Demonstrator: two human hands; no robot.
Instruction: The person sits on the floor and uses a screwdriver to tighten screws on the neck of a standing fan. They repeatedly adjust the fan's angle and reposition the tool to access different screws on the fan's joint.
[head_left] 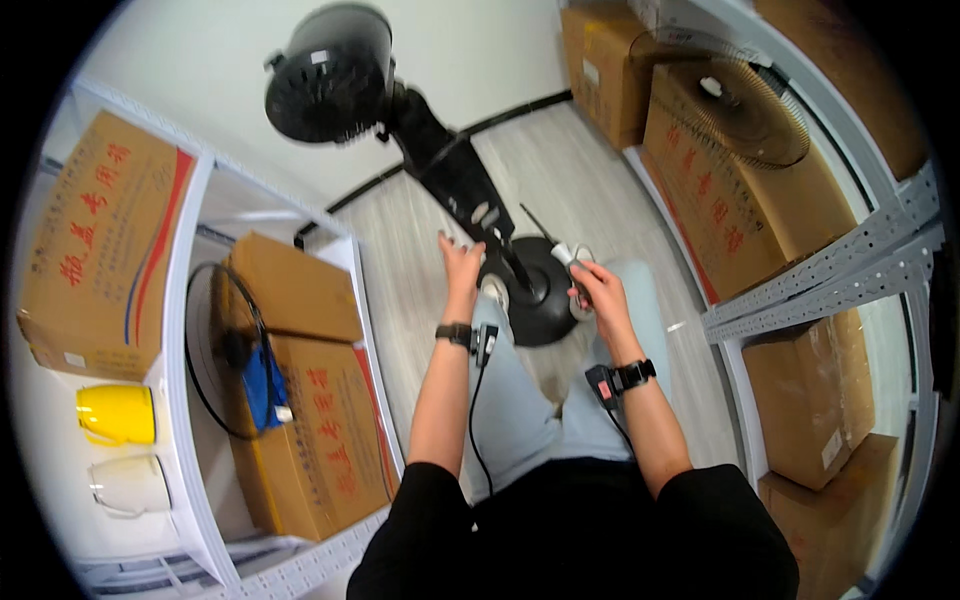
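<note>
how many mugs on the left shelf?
2. A yellow mug on the left shelf, under the cardboard box, and a white mug right below it in the picture. Others may be hidden behind the boxes.

Fan motor housing (330, 70) and round base (540, 290): black plastic, semi-gloss, smooth. Boxes (300, 400): matt brown cardboard; shelf frame (830, 270): pale painted metal, perforated. Floor (580, 170): light wood-look planks, smooth; mug (118, 413): glossy yellow.
</note>
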